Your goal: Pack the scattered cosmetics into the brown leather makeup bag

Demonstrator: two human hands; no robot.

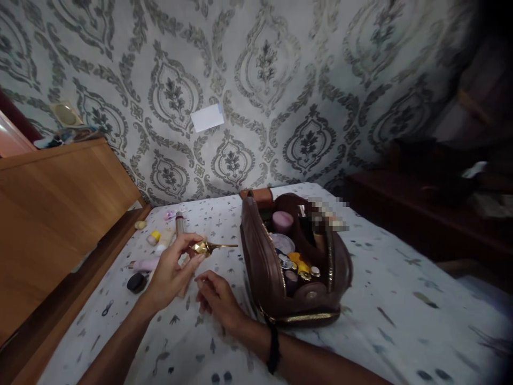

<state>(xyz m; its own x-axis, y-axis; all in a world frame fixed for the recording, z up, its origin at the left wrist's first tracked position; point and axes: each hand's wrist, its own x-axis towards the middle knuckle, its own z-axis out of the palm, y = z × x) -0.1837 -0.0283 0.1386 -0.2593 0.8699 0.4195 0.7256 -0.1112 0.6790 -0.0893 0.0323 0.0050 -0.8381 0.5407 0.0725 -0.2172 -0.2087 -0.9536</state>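
My left hand (172,272) pinches a shiny gold faceted piece with a long thin stem (206,247) between thumb and fingertips, its stem pointing right toward the bag. Just below it, my right hand (218,299) hovers with loosely bent fingers and nothing visible in them; a black band circles that wrist. To the right, a brown leather toiletry bag (260,267) stands unzipped. Inside it are a pink round-lidded jar (282,220), a yellow item (300,263) and several small bottles. A beige item partly shows behind my left hand.
On the patterned white sheet at left lie a black round container (136,282), a pink tube (145,264), a silver tube (179,223) and a yellow-capped item (153,237). A wooden headboard (72,214) borders the left. A brown case (261,197) sits behind the bag.
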